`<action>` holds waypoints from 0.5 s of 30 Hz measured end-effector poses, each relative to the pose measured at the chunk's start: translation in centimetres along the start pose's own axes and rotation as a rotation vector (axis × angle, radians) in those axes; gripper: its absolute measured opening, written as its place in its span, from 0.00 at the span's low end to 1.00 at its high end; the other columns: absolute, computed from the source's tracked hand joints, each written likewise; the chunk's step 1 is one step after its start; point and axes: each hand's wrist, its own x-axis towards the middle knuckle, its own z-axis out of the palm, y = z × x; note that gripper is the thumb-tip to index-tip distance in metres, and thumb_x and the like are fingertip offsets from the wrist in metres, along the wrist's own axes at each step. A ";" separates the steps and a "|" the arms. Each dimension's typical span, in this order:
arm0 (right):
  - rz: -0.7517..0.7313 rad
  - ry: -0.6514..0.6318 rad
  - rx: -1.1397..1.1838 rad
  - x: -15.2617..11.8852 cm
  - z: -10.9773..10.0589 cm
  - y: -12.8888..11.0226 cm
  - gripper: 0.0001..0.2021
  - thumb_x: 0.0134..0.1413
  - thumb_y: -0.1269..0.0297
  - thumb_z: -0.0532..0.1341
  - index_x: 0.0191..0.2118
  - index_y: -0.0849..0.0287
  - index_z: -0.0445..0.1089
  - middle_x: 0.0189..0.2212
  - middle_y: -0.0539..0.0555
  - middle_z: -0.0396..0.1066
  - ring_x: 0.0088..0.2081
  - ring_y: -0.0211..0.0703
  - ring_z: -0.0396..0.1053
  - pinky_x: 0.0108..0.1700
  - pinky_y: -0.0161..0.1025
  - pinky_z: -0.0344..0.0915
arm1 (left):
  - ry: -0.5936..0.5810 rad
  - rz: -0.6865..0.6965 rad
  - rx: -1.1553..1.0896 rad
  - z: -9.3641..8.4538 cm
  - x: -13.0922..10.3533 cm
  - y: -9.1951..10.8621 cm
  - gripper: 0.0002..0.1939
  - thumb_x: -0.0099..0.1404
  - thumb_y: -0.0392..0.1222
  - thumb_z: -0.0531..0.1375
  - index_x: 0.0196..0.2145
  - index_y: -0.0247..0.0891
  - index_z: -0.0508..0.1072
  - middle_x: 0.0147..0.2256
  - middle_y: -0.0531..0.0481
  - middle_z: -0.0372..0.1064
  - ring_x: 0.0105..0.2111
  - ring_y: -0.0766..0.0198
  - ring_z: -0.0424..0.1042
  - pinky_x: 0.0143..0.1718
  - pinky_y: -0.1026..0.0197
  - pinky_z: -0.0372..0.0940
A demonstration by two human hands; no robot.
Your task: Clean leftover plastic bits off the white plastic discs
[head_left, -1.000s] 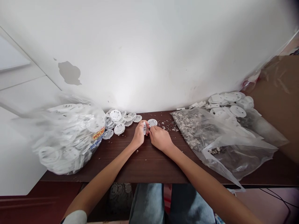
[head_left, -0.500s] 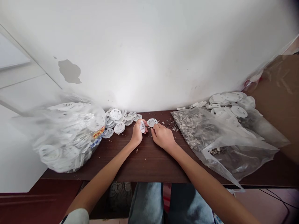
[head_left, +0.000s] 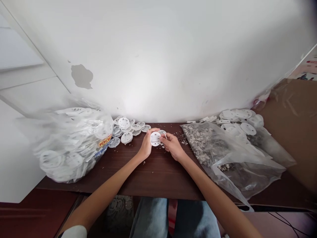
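Note:
My left hand (head_left: 145,146) grips a round white plastic disc (head_left: 155,138) with small slots, its flat face turned toward me. At the disc's right edge is my right hand (head_left: 173,145), fingers closed on a thin white stick (head_left: 165,135); its fingertips touch or nearly touch the disc. Behind the hands another white disc (head_left: 162,131) lies on the table, partly hidden. A loose pile of slotted white discs (head_left: 127,137) spreads to the left of my left hand. Tiny metal-looking parts (head_left: 183,138) are scattered beyond my right hand.
A clear bag full of white discs (head_left: 74,155) stands at the left. On the right, a plastic bag of small parts (head_left: 200,142) lies before a heap of white pieces (head_left: 235,115). A cardboard box (head_left: 294,115) borders the right side; the white wall (head_left: 148,66) rises behind the table.
The disc in my left hand has turned from edge-on to face me. My right hand has come up against it with the stick now pointing upward. The view has shifted slightly.

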 end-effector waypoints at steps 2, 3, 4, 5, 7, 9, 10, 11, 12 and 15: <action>0.003 0.014 0.061 0.0 0.1 0.0 0.24 0.47 0.42 0.74 0.40 0.56 0.72 0.21 0.41 0.58 0.19 0.30 0.47 0.20 0.33 0.44 | 0.005 -0.044 -0.050 0.1 0.0 0.0 0.36 0.73 0.73 0.51 0.55 0.39 0.76 0.44 0.44 0.76 0.39 0.58 0.73 0.38 0.59 0.67; -0.002 0.024 0.079 0.0 0.1 0.0 0.24 0.47 0.43 0.75 0.40 0.57 0.73 0.20 0.41 0.57 0.19 0.30 0.47 0.20 0.33 0.44 | 0.007 -0.070 -0.086 0.1 0.1 0.0 0.37 0.72 0.74 0.52 0.56 0.39 0.76 0.44 0.44 0.77 0.39 0.58 0.73 0.37 0.60 0.67; -0.008 0.035 0.093 0.0 0.0 -0.1 0.24 0.47 0.44 0.75 0.40 0.57 0.73 0.20 0.41 0.57 0.19 0.30 0.48 0.20 0.33 0.44 | -0.001 -0.102 -0.122 0.1 0.1 -0.1 0.38 0.71 0.74 0.53 0.56 0.38 0.76 0.43 0.44 0.77 0.39 0.58 0.74 0.38 0.60 0.67; -0.013 0.045 0.103 0.1 0.0 -0.1 0.24 0.47 0.44 0.75 0.39 0.57 0.73 0.20 0.41 0.57 0.19 0.30 0.48 0.20 0.32 0.44 | -0.016 -0.137 -0.153 0.2 0.2 -0.2 0.38 0.71 0.74 0.54 0.55 0.37 0.77 0.43 0.43 0.77 0.39 0.58 0.74 0.38 0.60 0.67; -0.020 0.061 0.112 0.1 -0.1 0.0 0.23 0.47 0.45 0.75 0.39 0.57 0.73 0.20 0.42 0.58 0.19 0.30 0.48 0.20 0.32 0.43 | -0.056 -0.208 -0.193 0.3 0.3 -0.3 0.39 0.70 0.75 0.55 0.51 0.33 0.79 0.41 0.41 0.78 0.38 0.57 0.75 0.37 0.60 0.67; -0.024 0.076 0.110 0.2 -0.2 0.2 0.23 0.47 0.45 0.75 0.39 0.57 0.73 0.20 0.41 0.57 0.19 0.30 0.48 0.20 0.32 0.43 | -0.074 -0.249 -0.218 0.4 0.3 -0.1 0.38 0.70 0.73 0.57 0.47 0.31 0.80 0.39 0.40 0.79 0.36 0.58 0.75 0.36 0.60 0.67; -0.026 0.084 0.107 0.3 -0.3 0.3 0.23 0.47 0.45 0.75 0.40 0.57 0.73 0.19 0.41 0.56 0.19 0.31 0.48 0.20 0.32 0.43 | -0.070 -0.256 -0.235 0.5 0.3 0.1 0.37 0.70 0.72 0.58 0.46 0.31 0.81 0.39 0.40 0.79 0.36 0.58 0.75 0.36 0.60 0.67; -0.027 0.092 0.101 0.4 -0.3 0.4 0.23 0.47 0.45 0.75 0.40 0.56 0.73 0.19 0.41 0.56 0.19 0.31 0.48 0.20 0.32 0.43 | -0.063 -0.258 -0.255 0.6 0.2 0.3 0.35 0.70 0.71 0.59 0.46 0.30 0.81 0.39 0.40 0.79 0.37 0.58 0.75 0.36 0.60 0.67; -0.029 0.099 0.090 0.5 -0.3 0.5 0.23 0.47 0.45 0.75 0.40 0.56 0.73 0.19 0.40 0.55 0.19 0.31 0.47 0.20 0.32 0.43 | -0.056 -0.260 -0.276 0.6 0.2 0.6 0.34 0.70 0.69 0.60 0.46 0.30 0.80 0.40 0.39 0.79 0.38 0.57 0.76 0.36 0.60 0.67; -0.074 0.131 -0.022 0.5 -0.6 0.4 0.22 0.52 0.44 0.72 0.42 0.56 0.73 0.21 0.42 0.59 0.19 0.33 0.49 0.21 0.34 0.48 | -0.037 -0.266 -0.307 0.7 0.2 1.1 0.31 0.69 0.66 0.63 0.46 0.30 0.80 0.41 0.39 0.79 0.40 0.55 0.77 0.38 0.60 0.69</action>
